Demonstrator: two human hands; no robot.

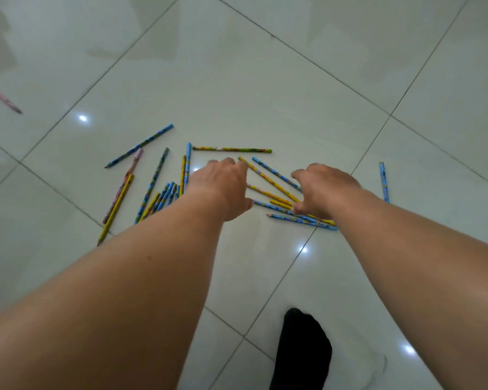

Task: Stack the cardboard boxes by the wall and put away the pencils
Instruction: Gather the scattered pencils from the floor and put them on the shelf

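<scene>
Past the black-socked foot (302, 347), the left hand (223, 187) and right hand (324, 190) hover with fingers loosely spread, gripping nothing, over likely light, stiff, roll-prone pencils (265, 177) fanned on the glossy floor (237, 80) just right of the left hand, probably best raked together and pinched mid-shaft; a green pencil (231, 149) lies beyond it.

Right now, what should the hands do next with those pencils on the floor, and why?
Probably sweep both hands together: the left hand and right hand flank the crossed yellow and blue pencils lying loose on the tiled floor.
</scene>
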